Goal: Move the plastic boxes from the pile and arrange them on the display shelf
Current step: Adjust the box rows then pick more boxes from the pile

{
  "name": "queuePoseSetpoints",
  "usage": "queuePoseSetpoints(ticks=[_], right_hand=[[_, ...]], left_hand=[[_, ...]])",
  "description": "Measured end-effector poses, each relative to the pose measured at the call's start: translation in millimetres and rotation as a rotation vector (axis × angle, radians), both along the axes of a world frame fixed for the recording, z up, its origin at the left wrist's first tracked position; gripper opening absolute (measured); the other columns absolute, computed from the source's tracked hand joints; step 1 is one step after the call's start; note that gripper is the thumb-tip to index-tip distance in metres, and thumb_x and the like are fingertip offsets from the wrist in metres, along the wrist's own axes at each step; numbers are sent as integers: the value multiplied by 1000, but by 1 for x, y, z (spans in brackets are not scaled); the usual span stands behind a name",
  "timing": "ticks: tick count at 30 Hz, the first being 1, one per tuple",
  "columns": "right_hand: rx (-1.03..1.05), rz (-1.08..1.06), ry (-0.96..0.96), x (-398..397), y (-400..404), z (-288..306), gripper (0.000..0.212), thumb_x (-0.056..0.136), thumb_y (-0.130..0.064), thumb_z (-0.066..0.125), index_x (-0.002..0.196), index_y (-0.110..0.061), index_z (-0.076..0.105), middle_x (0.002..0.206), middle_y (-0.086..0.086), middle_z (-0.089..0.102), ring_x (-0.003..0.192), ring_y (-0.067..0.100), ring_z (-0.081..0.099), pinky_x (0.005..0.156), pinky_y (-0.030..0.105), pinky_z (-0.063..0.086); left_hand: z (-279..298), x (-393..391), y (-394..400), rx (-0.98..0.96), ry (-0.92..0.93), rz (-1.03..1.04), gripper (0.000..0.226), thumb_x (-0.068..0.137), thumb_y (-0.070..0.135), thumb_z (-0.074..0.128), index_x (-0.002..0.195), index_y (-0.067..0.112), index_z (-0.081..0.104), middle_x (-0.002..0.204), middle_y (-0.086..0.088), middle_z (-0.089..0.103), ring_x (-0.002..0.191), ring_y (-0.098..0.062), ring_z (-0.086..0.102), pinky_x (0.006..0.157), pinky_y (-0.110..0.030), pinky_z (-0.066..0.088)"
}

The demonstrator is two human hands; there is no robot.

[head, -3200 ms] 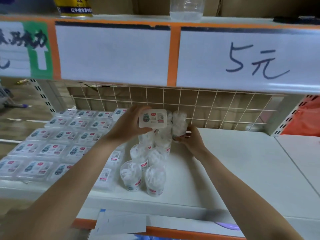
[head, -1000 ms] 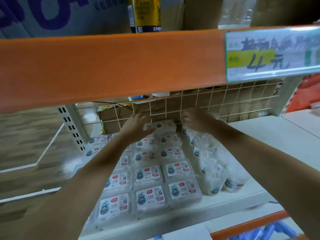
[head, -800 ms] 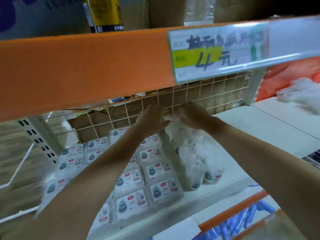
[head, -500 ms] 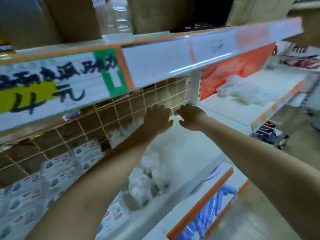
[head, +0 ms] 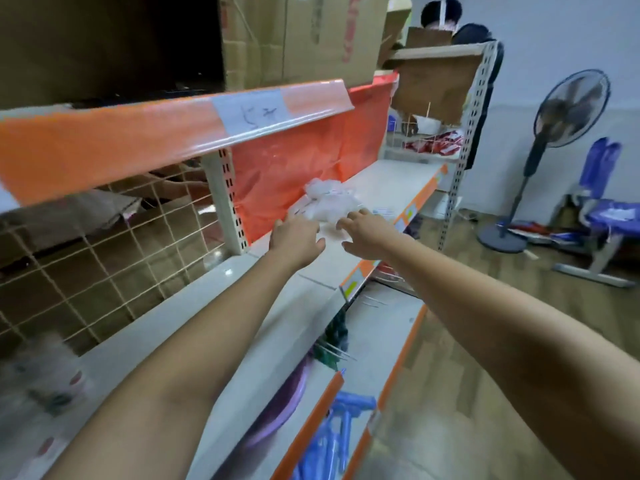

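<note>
My left hand (head: pixel 297 237) and right hand (head: pixel 367 233) reach forward with fingers spread, both holding nothing. Just beyond them, a blurred pile of plastic boxes (head: pixel 327 202) lies on the white display shelf (head: pixel 391 181), against its orange back panel (head: pixel 298 168).

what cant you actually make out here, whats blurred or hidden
Head view only:
- Pile: blurred, box count unclear.
- Left hand, right hand: empty, contact with pile unclear.
- Price label: writing smeared.
- Items at bottom left: motion blur.
- Person: hidden behind cardboard.
</note>
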State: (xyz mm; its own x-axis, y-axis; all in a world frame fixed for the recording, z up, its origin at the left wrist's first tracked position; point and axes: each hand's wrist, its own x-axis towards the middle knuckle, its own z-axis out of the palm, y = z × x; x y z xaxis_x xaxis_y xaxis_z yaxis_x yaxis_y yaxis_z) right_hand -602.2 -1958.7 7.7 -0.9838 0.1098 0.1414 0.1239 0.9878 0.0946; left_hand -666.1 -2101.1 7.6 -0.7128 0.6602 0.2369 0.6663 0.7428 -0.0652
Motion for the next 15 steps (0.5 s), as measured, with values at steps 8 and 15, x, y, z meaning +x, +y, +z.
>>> queuePoseSetpoints(ticks=[8, 15], right_hand=[[-67, -105, -78, -5, 106, -31, 49, 93, -29, 50, 139, -16, 39, 139, 12, 43, 129, 29, 37, 98, 38, 39], [-146, -96, -39, -73, 185, -33, 48, 93, -29, 51, 138, -16, 40, 138, 11, 42, 128, 30, 35, 99, 41, 39]], left_hand=[[-27, -30, 99, -11, -31, -56, 37, 92, 35, 44, 119, 16, 60, 125, -7, 55, 119, -28, 46, 92, -38, 38], [-33, -113, 170, -2, -42, -12, 41, 94, 39, 44, 126, 17, 56, 132, -7, 51, 124, -27, 43, 95, -37, 38]])
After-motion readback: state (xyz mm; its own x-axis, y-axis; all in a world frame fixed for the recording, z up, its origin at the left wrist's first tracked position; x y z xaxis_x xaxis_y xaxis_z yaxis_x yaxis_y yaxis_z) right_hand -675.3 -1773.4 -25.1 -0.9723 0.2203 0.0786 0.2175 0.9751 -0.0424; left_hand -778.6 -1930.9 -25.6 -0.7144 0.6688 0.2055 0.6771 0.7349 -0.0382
